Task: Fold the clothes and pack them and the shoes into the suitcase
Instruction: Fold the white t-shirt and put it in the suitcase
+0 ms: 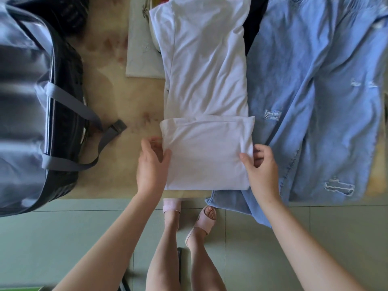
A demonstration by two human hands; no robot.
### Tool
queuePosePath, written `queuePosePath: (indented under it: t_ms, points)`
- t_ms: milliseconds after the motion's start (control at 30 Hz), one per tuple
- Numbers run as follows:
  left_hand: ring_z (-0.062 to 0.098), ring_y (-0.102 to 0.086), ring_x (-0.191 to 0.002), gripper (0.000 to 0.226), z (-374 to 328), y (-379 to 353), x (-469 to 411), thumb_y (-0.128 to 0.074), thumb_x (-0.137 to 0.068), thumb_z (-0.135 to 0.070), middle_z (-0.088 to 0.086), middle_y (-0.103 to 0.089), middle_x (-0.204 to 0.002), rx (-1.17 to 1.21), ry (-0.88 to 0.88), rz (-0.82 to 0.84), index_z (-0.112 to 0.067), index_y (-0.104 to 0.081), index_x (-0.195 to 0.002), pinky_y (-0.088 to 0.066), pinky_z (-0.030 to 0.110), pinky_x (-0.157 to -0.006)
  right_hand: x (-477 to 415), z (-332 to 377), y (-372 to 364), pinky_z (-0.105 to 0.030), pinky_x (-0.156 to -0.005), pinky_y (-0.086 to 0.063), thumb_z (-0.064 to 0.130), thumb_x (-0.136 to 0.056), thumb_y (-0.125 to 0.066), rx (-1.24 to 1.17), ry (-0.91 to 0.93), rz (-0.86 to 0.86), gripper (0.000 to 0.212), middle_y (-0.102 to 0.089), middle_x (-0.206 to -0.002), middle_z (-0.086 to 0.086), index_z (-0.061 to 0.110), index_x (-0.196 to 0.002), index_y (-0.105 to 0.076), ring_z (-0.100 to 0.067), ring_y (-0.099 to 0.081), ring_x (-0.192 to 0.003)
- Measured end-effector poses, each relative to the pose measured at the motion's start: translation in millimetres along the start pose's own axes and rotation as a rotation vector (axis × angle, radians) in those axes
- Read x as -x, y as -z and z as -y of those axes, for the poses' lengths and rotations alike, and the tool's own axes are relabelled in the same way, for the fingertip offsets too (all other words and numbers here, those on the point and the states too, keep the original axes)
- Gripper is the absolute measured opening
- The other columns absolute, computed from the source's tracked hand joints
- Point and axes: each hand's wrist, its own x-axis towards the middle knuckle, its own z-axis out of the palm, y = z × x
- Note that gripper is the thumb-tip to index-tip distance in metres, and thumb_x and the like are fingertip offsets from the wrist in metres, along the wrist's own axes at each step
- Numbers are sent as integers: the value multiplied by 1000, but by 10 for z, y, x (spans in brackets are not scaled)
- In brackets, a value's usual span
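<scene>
The person is folding the long white cotton T-shirt, which is lying lengthwise in the middle of the beige desk with its near end doubled over into a flat panel. The left hand is pinching the panel's left edge and the right hand its right edge, each thumb on top and the other fingers curling at the cloth's side. Done well, both hands are probably lifting evenly, holding the side edges square and laying the panel forward without creasing it. The panel is lying between the hands, touching both. The light blue ripped denim jeans are lying just right of it, and the open black suitcase with grey lining is well left.
</scene>
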Motion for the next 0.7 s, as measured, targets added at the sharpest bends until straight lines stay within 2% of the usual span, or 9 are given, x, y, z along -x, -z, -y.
queuePosePath:
  t_ms: [100, 200, 300, 367, 433, 533, 600, 633, 700]
  points:
    - [23, -47, -112, 43, 80, 41, 180, -67, -82, -10, 6, -48, -124, -151, -381, -16, -11, -49, -121, -38, 29, -92, 101, -46, 127, -24, -88, -47, 19, -83, -73, 113, 242, -21, 49, -49, -121, 0, 14, -125, -48, -14, -55, -102]
    - [21, -48, -117, 34, 294, 84, 322, -66, -81, -25, 1, -54, -127, -356, -687, 207, -17, -59, -114, -36, 33, -98, 187, -230, 285, -35, -110, -31, 22, -72, -82, 413, 578, 185, 69, -38, -145, -5, 11, -131, -48, -23, -37, -132]
    - [23, -45, -128, 58, 559, 93, 302, -81, -69, -13, 4, -51, -137, -419, -714, 398, -14, -59, -122, -37, 39, -103, 197, -426, 340, -41, -112, -26, 15, -67, -85, 622, 710, 362, 74, -29, -154, 2, 23, -130, -47, -22, -28, -140]
    - [26, -47, -128, 62, 592, 106, 259, -83, -67, -5, 5, -51, -138, -412, -713, 407, -12, -58, -124, -43, 43, -101, 153, -444, 362, -41, -111, -27, 2, -68, -80, 656, 756, 304, 63, -36, -151, 0, 20, -124, -56, -25, -32, -138]
    - [27, -50, -124, 60, 564, 131, 219, -81, -66, 0, 4, -53, -135, -403, -719, 361, -15, -58, -120, -47, 41, -96, 79, -390, 383, -41, -109, -30, 0, -70, -76, 651, 782, 253, 52, -45, -146, -1, 17, -117, -64, -27, -37, -134]
    - [24, -51, -121, 41, 551, 159, 184, -69, -71, -3, 5, -57, -129, -384, -769, 296, -13, -62, -110, -44, 38, -96, 17, -368, 412, -45, -110, -28, 20, -74, -74, 680, 833, 265, 41, -44, -146, 1, 19, -113, -66, -26, -33, -137]
    - [21, -52, -120, 27, 565, 177, 168, -61, -75, -10, 4, -59, -125, -383, -801, 254, -12, -65, -102, -42, 39, -98, 23, -376, 424, -45, -113, -23, 30, -71, -80, 738, 838, 304, 45, -40, -149, 2, 22, -113, -65, -25, -29, -140]
    - [20, -53, -119, 22, 561, 180, 158, -60, -76, -11, 3, -61, -123, -381, -802, 236, -12, -66, -98, -41, 40, -99, 31, -379, 433, -44, -112, -22, 29, -71, -80, 753, 837, 310, 44, -39, -150, 2, 22, -111, -65, -25, -29, -140]
    - [19, -55, -117, 16, 550, 176, 154, -63, -77, -11, 2, -63, -119, -362, -789, 216, -13, -68, -92, -42, 40, -99, 46, -378, 454, -40, -110, -25, 21, -79, -71, 720, 876, 270, 21, -41, -148, 1, 20, -100, -69, -26, -31, -139]
